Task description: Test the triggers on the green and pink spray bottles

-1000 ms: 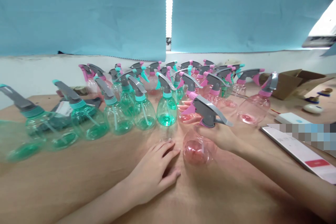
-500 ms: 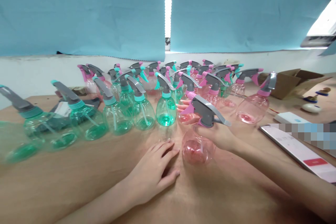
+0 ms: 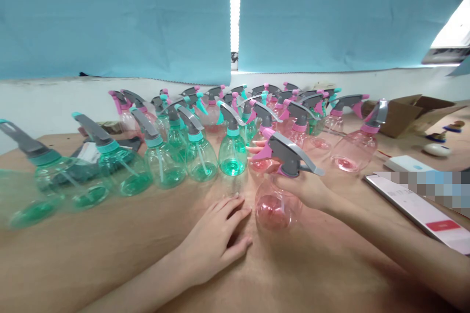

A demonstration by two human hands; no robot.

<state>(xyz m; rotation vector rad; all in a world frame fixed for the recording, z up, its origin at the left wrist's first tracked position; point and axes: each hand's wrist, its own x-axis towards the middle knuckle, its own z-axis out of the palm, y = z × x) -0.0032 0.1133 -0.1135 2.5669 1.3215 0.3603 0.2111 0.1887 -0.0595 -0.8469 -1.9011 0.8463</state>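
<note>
A clear pink spray bottle (image 3: 273,208) with a grey and pink trigger head stands in front of me. My right hand (image 3: 306,188) reaches round its neck just under the collar, with the fingers stretching out behind it. Flat on the table to the bottle's left lies my left hand (image 3: 216,234), its fingers loosely spread and holding nothing. Just beyond that hand stands a green spray bottle (image 3: 232,156) with a turquoise collar. Another pink spray bottle (image 3: 354,151) is to the right of my right hand.
More green bottles (image 3: 165,168) line the left side, and several pink and green ones crowd the back. On the right are a phone (image 3: 411,205), a white box (image 3: 409,164), an open cardboard box (image 3: 407,117) and a white mouse-like object (image 3: 436,150). Blue curtains (image 3: 117,19) hang behind.
Almost nothing differs. Both hands and the held pink bottle keep their places, apart from a very slight shift of the view.
</note>
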